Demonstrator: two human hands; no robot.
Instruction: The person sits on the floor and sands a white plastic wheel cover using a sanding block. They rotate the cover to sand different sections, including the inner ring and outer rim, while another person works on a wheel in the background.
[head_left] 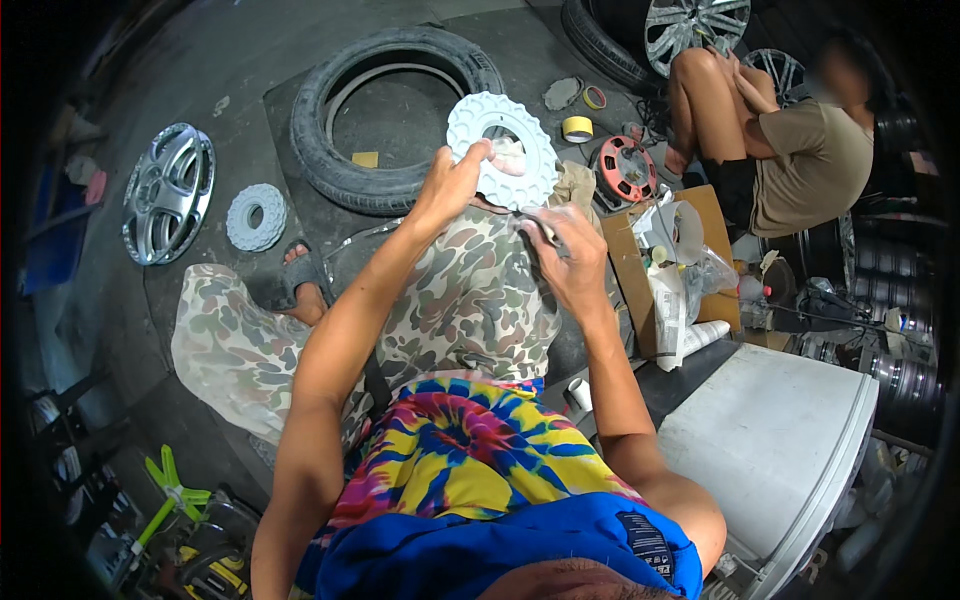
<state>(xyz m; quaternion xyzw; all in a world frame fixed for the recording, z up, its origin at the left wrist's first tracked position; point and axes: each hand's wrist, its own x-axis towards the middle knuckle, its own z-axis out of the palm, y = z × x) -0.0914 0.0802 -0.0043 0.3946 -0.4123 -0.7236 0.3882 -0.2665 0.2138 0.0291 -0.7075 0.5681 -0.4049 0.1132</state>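
A pale grey-blue ring-shaped disc (543, 150) with a scalloped rim is held up in front of my knees, tilted. My left hand (455, 185) grips it by its left side, the thumb reaching over the face to the central hole. Just below the disc's lower edge is my right hand (572, 250), its fingers pinched together. A small thing seems to be between those fingers, too little of it showing to name. A similar pale ring (241, 236) lies on the floor to the left, beside my sandalled foot (302, 275).
Beyond the disc lies a large tyre (312, 150). A silver wheel cover (150, 215) is at far left. On the right are yellow tape (577, 129), a red reel (602, 172), a cardboard box (622, 250) of wrappings and a white panel (770, 420). Another person (815, 175) sits by wheels.
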